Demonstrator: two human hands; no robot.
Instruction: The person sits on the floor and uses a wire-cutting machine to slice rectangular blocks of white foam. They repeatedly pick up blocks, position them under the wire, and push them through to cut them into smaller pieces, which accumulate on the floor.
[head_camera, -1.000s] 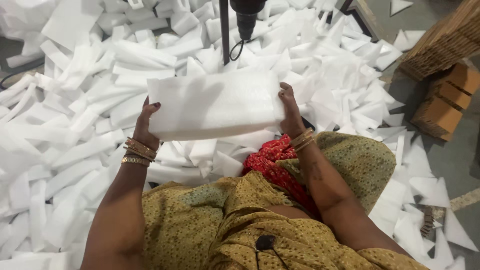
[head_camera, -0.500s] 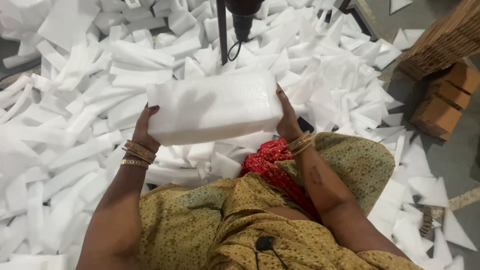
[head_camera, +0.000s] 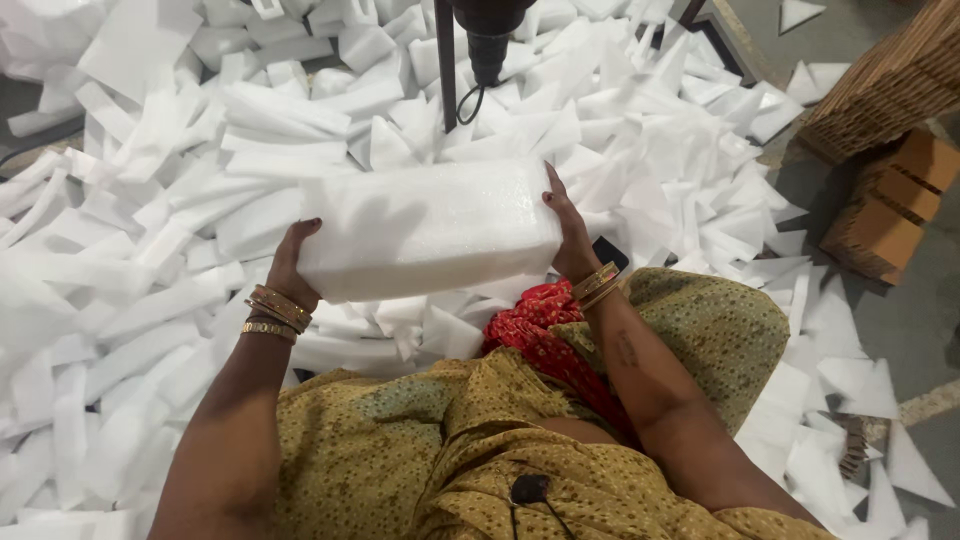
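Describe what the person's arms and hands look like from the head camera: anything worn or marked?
Both arms are bare, with no sleeves in view. The left hand has a stack of gold bangles at the wrist and dark nail polish. The right hand has gold bangles too, dark-painted nails, and a small dark mark on the forearm, too small to read.

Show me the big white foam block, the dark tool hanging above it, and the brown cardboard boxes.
White foam block (head_camera: 430, 230), head view, middle of its broad top face.
Dark tool (head_camera: 490, 40), head view, on its lower body above the cord.
Brown cardboard boxes (head_camera: 885, 215), head view, top face of the stack at right.
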